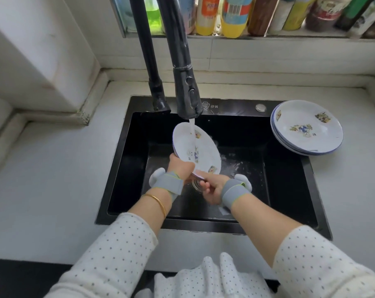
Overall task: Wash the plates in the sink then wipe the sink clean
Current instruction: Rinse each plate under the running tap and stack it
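Patterned plate (196, 150) tilted under the tap stream (192, 125), over the black sink (289, 190).
Gripped at the lower rim by both hands: left hand (181, 166) curled round the left edge, right hand (212, 187) pinching the bottom edge just above the drain. Probably light and stiff, maybe melamine or enamel, hard to tell which. Wet and glossy, so likely slippery; best held by the rim, thumb on the face and fingers behind, never by the flat middle. Chipping risk against the spray head (187, 93). Stack of matching plates (307, 127) at the sink's back right corner.
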The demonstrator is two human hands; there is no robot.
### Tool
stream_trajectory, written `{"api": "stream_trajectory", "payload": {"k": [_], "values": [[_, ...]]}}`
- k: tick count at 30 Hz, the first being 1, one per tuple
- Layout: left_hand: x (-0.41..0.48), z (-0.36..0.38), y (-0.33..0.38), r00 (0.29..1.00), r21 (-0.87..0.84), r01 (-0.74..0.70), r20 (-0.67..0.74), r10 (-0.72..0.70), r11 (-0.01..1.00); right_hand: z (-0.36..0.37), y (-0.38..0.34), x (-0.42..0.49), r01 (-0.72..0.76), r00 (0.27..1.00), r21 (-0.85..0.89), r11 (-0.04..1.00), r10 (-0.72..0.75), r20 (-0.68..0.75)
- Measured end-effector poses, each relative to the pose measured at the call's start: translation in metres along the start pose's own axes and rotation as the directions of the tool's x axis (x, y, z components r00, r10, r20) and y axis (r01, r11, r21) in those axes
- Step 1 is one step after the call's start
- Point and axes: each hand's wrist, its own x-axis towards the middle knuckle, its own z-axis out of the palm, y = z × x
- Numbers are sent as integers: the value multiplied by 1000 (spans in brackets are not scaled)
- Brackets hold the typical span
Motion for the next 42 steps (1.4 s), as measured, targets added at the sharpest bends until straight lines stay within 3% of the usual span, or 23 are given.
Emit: {"api": "stream_trajectory", "payload": {"k": [5, 8, 10, 14, 17, 19, 22, 24, 26, 28, 31, 33, 36, 38, 40, 42], "values": [[-34, -12, 25, 975, -19, 151, 167, -146, 988, -30, -18, 2, 152, 951, -141, 978, -184, -247], [-27, 3, 15, 996, -129, 86, 48, -81, 988, -9, -10, -2, 21, 998, -69, 997, -25, -51], [-25, 1, 17, 997, -58, 80, 27, -79, 995, -4, 2, 2, -39, 999, -75, 996, 40, 8], [-29, -11, 25, 978, -9, 143, 157, -140, 990, -22, -14, 7, 112, 973, -37, 993, -117, -198], [-12, -2, 10, 998, -66, 64, 6, -64, 996, -2, -11, 2, 63, 995, 12, 998, -62, -83], [-4, -3, 9, 999, -29, 49, 11, -49, 998, 3, -4, -1, 18, 1000, -19, 1000, -18, -21], [-28, -11, 30, 976, -9, 154, 157, -151, 988, -17, -15, -3, 117, 971, -143, 983, -143, -190], [-29, -10, 28, 974, -45, 173, 156, -164, 984, -21, -22, 0, 125, 954, -172, 977, -166, -248], [-22, 0, 22, 992, -74, 116, 55, -112, 990, -8, -15, -6, 60, 989, -114, 992, -75, -124], [-22, -1, 22, 995, -30, 92, 46, -90, 995, -2, -1, -5, 7, 999, -111, 994, -11, -33], [-22, -12, 30, 973, 43, 141, 178, -147, 989, -16, -8, -3, 96, 976, -105, 990, -114, -186], [-25, -10, 32, 976, -17, 151, 163, -146, 988, -17, -14, -3, 101, 968, -110, 989, -123, -217], [-16, 0, 22, 996, -59, 76, 42, -73, 995, -1, -9, -11, 1, 1000, -109, 994, -3, -14], [-22, -8, 24, 984, -66, 129, 128, -120, 989, -6, -8, -14, 11, 999, -169, 986, -17, -33], [-29, -22, 29, 952, -6, 203, 237, -196, 979, -22, -19, -14, 113, 974, -215, 970, -151, -169], [-37, -28, 29, 924, -20, 277, 280, -261, 961, -34, -33, -19, 160, 953, -263, 951, -218, -209]]}}
